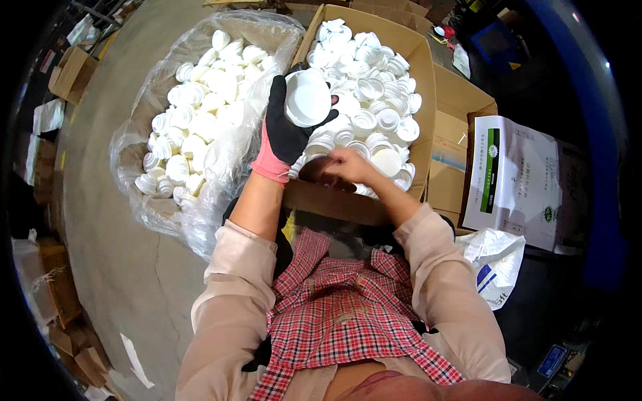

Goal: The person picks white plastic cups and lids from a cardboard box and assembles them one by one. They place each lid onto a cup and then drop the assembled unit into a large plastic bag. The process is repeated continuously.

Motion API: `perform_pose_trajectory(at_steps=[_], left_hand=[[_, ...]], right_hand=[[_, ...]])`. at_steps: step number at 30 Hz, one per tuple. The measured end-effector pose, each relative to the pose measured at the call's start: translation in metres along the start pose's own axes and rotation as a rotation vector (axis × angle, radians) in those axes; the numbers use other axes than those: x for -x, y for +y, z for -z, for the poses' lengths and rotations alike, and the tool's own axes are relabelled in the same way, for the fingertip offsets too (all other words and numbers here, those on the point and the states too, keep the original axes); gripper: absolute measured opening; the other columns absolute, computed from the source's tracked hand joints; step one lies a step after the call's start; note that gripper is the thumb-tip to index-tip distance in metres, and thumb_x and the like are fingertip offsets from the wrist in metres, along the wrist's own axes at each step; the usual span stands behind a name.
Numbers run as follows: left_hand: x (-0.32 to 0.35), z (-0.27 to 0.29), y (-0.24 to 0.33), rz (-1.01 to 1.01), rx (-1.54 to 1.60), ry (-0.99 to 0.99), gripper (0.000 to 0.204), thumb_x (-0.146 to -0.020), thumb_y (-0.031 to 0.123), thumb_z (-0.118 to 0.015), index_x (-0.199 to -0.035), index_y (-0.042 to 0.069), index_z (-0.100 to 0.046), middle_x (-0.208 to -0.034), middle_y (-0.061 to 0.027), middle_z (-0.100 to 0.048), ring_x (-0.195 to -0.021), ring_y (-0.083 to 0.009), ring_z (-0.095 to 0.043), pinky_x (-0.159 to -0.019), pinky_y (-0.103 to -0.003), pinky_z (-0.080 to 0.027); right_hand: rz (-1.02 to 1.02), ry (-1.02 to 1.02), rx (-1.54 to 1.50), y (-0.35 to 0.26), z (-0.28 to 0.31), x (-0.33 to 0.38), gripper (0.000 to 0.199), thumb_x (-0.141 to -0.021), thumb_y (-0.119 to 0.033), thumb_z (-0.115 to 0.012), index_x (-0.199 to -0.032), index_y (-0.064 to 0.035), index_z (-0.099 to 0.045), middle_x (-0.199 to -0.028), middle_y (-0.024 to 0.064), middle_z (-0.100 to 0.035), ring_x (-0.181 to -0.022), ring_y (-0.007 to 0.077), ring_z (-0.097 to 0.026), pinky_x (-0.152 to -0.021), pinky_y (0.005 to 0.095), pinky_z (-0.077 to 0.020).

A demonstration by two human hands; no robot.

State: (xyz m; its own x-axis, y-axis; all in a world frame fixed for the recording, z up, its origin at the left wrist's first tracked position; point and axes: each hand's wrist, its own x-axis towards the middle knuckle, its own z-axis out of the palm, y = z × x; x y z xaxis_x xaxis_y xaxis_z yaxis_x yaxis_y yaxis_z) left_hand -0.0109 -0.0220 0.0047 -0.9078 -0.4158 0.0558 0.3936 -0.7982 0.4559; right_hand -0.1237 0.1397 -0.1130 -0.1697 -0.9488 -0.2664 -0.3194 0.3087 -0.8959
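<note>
My left hand [283,139] wears a black glove with a pink cuff. Its fingers are wrapped round a white round plastic lid [307,100], whose hollow, rimmed side faces up. Close to it, over the near edge of a cardboard box [422,93], is my bare right hand [353,167]. The right fingers are bent and smeared by motion, so whether they hold anything is unclear. Beneath both hands the box is heaped with white plastic lids [366,87], lying at many angles.
To the left stands a container lined with a clear plastic bag [251,144], full of similar white lids [190,123]. An open carton [448,137] and a white printed box [515,180] are at right, above a white sack [493,264]. A paper strip [136,361] lies on the floor.
</note>
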Motion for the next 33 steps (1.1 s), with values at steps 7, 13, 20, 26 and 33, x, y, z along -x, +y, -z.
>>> perform_pose_trajectory(at_steps=[7,13,20,26,33], left_hand=[[-0.001,-0.003,-0.04,-0.194,-0.172,0.112,0.057,-0.083,0.012,-0.071,-0.129,-0.001,-0.041,-0.121,-0.0156,-0.058,-0.107,-0.0234,-0.06,-0.088,-0.038,-0.052],[-0.003,-0.006,-0.033,0.016,0.252,-0.129,0.062,-0.095,0.053,-0.038,-0.14,0.01,-0.039,-0.143,-0.0224,-0.04,-0.129,-0.0387,-0.043,-0.107,-0.056,-0.032],[-0.001,-0.015,-0.059,-0.29,-0.727,0.019,0.054,-0.096,0.049,-0.044,-0.124,0.004,-0.051,-0.112,-0.0125,-0.062,-0.102,-0.0279,-0.063,-0.089,-0.04,-0.052],[0.0,0.03,-0.068,0.314,0.264,-0.003,0.069,-0.089,0.064,-0.045,-0.123,0.005,-0.054,-0.115,-0.0161,-0.059,-0.103,-0.0299,-0.059,-0.094,-0.039,-0.048],[0.028,-0.004,-0.091,-0.283,-1.47,-0.178,0.056,-0.084,0.006,-0.064,-0.133,0.004,-0.037,-0.118,-0.0126,-0.054,-0.108,-0.0238,-0.055,-0.093,-0.033,-0.043]], right_hand=[[0.35,0.172,-1.327,-0.072,0.031,0.035,0.056,-0.091,-0.021,-0.063,-0.141,-0.0133,-0.04,-0.124,0.0064,-0.058,-0.112,0.0202,-0.056,-0.096,0.0404,-0.047],[0.487,0.643,-0.209,-0.087,0.062,0.054,0.036,-0.081,0.006,-0.054,-0.116,-0.0008,-0.057,-0.117,0.0071,-0.055,-0.101,0.0199,-0.058,-0.087,0.0291,-0.0459],[0.597,0.761,0.297,-0.093,0.041,0.054,0.036,-0.069,0.001,-0.067,-0.103,-0.006,-0.063,-0.102,0.0113,-0.058,-0.092,0.0319,-0.06,-0.077,0.0361,-0.0506],[0.698,0.754,0.558,-0.123,0.026,0.068,0.028,-0.068,-0.004,-0.068,-0.096,-0.0068,-0.066,-0.095,0.0057,-0.056,-0.085,0.0276,-0.058,-0.069,0.0353,-0.05],[0.687,0.898,0.598,-0.119,0.053,0.065,0.028,-0.071,-0.008,-0.067,-0.098,-0.0145,-0.067,-0.094,0.0043,-0.057,-0.082,0.0263,-0.059,-0.066,0.0365,-0.051]])
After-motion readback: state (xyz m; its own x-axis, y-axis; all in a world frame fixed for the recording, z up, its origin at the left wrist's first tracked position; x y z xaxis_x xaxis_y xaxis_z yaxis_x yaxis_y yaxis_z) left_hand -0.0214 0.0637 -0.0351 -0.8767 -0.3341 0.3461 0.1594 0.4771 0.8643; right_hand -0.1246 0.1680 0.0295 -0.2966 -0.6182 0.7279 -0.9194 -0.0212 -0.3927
